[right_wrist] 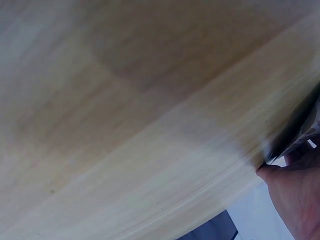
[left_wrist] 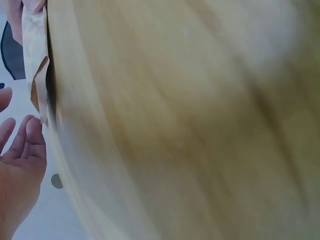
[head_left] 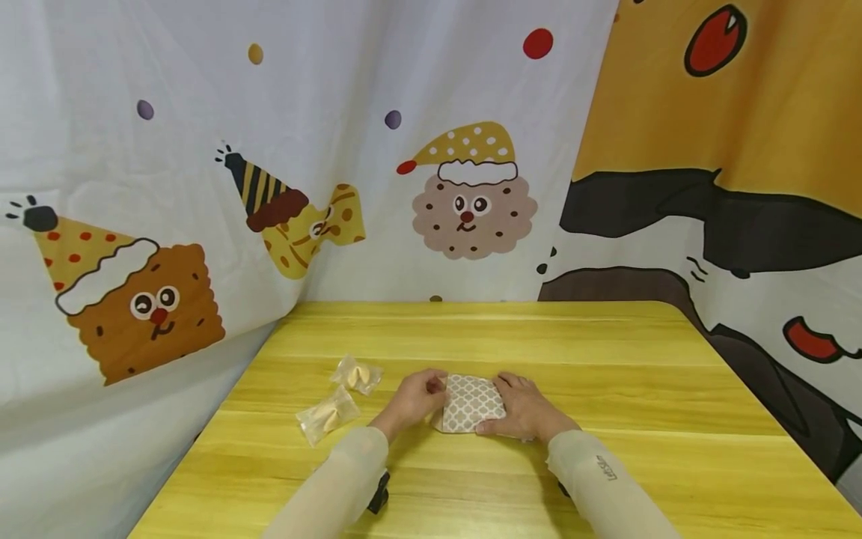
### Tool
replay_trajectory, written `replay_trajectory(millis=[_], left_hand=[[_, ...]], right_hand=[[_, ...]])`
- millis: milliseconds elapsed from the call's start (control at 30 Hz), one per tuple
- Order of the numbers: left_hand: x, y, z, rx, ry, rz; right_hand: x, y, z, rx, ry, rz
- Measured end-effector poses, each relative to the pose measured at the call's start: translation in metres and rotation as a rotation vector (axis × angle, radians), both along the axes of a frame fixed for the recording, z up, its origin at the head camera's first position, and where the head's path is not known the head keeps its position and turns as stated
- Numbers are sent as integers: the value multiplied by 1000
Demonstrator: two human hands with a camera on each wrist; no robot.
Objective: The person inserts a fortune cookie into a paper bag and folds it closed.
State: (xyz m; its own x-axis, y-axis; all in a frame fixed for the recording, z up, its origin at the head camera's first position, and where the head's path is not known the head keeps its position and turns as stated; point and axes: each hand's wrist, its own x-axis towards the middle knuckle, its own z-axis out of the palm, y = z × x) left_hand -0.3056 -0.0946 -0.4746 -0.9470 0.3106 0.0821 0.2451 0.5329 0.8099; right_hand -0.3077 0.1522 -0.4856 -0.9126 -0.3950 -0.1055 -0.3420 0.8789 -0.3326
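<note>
A small paper bag (head_left: 474, 404) with a white-and-beige lattice pattern lies flat on the table. My left hand (head_left: 414, 400) is at its left end, fingers bent. In the left wrist view, fingertips of the left hand (left_wrist: 25, 160) touch the bag's parted end (left_wrist: 40, 85), the thumb standing apart from it. Over the bag's right end rests my right hand (head_left: 524, 408), thumb along the near side and fingers toward the far side. The right wrist view catches the right hand (right_wrist: 295, 190) beside the bag's edge (right_wrist: 307, 127), low to the table.
Left of the bag lie two clear-wrapped fortune cookies, one farther back (head_left: 358, 376) and one nearer (head_left: 328, 416). The yellow wood-grain table (head_left: 606, 337) ends at a printed cloth backdrop (head_left: 364, 97). A dark strap piece (head_left: 379, 494) shows under the left forearm.
</note>
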Motion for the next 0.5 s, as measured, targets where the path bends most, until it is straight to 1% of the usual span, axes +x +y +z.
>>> replay_trajectory(millis=[167, 233, 300, 400, 433, 500], left_hand=[[0, 1, 4, 63, 47, 10], [1, 1, 5, 69, 62, 8], [2, 1, 5, 54, 45, 7], [4, 1, 4, 7, -12, 24], [4, 1, 3, -1, -37, 34], [4, 1, 1, -10, -63, 50]], right_hand=[[0, 1, 1, 7, 15, 11], [0, 1, 1, 6, 21, 19], [0, 1, 2, 2, 21, 21], [0, 1, 2, -6, 14, 24], [0, 1, 2, -10, 11, 25], [0, 2, 1, -13, 13, 32]])
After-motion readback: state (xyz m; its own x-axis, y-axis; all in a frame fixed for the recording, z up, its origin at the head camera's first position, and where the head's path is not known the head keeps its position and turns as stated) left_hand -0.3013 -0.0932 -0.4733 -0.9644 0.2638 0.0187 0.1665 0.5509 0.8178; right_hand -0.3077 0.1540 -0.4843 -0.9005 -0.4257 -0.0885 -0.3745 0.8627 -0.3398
